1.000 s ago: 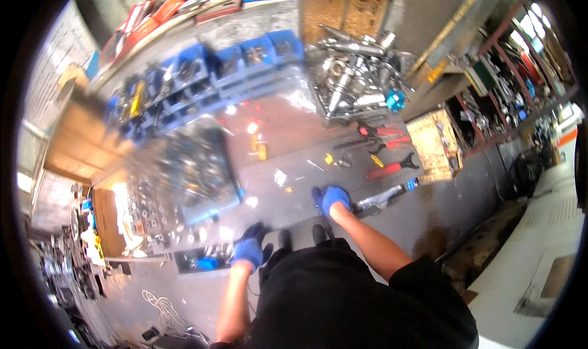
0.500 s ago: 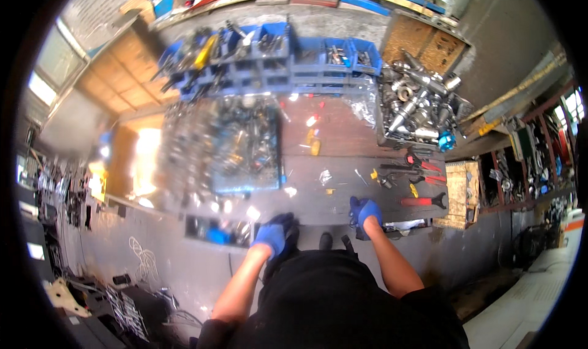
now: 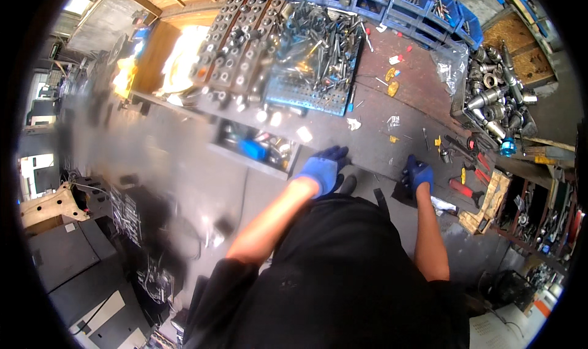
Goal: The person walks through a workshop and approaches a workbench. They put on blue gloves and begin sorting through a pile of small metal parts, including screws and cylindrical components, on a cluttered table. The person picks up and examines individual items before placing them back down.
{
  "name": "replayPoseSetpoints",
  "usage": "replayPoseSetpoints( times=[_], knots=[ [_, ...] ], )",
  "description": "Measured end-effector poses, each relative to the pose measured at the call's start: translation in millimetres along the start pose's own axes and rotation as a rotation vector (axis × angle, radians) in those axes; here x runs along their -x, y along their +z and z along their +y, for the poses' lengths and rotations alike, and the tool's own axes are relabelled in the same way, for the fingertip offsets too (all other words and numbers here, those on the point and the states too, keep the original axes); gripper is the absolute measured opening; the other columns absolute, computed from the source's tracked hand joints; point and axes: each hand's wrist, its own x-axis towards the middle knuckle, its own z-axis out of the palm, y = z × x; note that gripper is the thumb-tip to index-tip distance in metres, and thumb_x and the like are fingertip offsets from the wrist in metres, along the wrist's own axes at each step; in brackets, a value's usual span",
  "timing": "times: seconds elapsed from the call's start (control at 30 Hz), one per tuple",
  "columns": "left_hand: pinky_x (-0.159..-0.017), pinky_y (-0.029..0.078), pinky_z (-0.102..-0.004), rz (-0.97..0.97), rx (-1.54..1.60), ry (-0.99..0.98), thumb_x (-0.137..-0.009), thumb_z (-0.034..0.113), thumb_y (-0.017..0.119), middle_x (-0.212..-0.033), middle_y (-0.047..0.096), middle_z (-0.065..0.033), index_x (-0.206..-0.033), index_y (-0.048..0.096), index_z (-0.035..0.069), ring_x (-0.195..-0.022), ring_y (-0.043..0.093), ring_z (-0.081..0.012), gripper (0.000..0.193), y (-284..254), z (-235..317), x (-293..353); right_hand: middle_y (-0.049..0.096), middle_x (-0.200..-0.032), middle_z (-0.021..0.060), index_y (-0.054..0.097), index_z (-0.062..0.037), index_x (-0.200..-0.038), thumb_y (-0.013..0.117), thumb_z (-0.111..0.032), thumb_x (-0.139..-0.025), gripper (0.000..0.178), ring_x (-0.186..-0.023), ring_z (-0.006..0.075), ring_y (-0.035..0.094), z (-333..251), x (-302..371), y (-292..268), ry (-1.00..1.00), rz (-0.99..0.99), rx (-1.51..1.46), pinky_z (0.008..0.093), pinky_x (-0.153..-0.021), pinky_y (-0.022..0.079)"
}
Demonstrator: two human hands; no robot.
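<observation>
My left hand [image 3: 323,170], in a blue glove with dark fingers, is at the front edge of the workbench [image 3: 373,147]. Its fingers are stretched out and apart, with nothing visible in them. Farther right along that edge is my right hand [image 3: 418,174], gloved the same way. Its fingers look loosely bent but apart, and no held object shows; its underside is hidden. Just left of my left hand, an open drawer [image 3: 286,168] holds a blue item [image 3: 252,148] and small metal parts. Red-handled pliers [image 3: 482,169] lie to the right of my right hand.
Toward the back left are a blue perforated tray [image 3: 306,99] heaped with cutting tools and a rack of metal holders [image 3: 236,49]. Blue bins [image 3: 404,19] line the rear. A box of metal tool holders [image 3: 497,101] sits at right, near a wooden block [image 3: 487,203].
The view has swung leftward and tilted, so the bench appears slanted and farther right. Both hands stay near the bench's front edge; nothing has visibly been picked up.
</observation>
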Motion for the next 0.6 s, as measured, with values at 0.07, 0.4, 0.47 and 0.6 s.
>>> replayPoseSetpoints(
  times=[0.07,0.4,0.47,0.6],
  knots=[
    [-0.121,0.036,-0.0415,-0.006,0.003,-0.039,-0.09,0.026,0.064,-0.158,0.047,-0.0169,-0.142,0.06,0.008,-0.148,0.041,-0.0343,0.055,2.1,-2.9,3.2,0.064,-0.06,0.0109,0.067,-0.0029,-0.075,0.059,-0.053,-0.1,0.057,-0.044,0.0208,0.058,-14.6,7.7,4.9,0.047,-0.004,-0.037,0.036,-0.044,0.046],
    [-0.121,0.037,-0.0412,0.028,0.1,-0.034,-0.093,0.027,0.063,-0.158,0.046,-0.0177,-0.144,0.058,0.007,-0.147,0.041,-0.0343,0.055,2.7,-9.0,8.7,0.066,-0.066,0.0099,0.068,-0.0031,-0.084,0.061,-0.053,-0.099,0.052,-0.048,0.0201,0.062,-45.5,31.4,-1.1,0.145,0.004,-0.068,0.0355,-0.046,0.046],
    [-0.121,0.037,-0.0414,0.046,0.134,-0.018,-0.092,0.026,0.064,-0.157,0.047,-0.0183,-0.143,0.059,0.007,-0.147,0.041,-0.035,0.054,1.3,-10.7,7.3,0.067,-0.068,0.0101,0.067,-0.0029,-0.086,0.062,-0.052,-0.099,0.051,-0.048,0.0204,0.062,-41.6,32.0,-1.2,0.136,0.018,-0.115,0.0356,-0.045,0.046],
    [-0.12,0.038,-0.0429,0.042,0.272,-0.015,-0.091,0.02,0.067,-0.156,0.048,-0.0186,-0.139,0.062,0.008,-0.146,0.042,-0.0371,0.05,-4.4,-15.4,7.8,0.068,-0.07,0.0103,0.067,-0.0026,-0.089,0.063,-0.052,-0.098,0.05,-0.048,0.0206,0.062,-32.7,26.6,-2.5,0.114,0.045,-0.074,0.0357,-0.045,0.046]
  ],
)
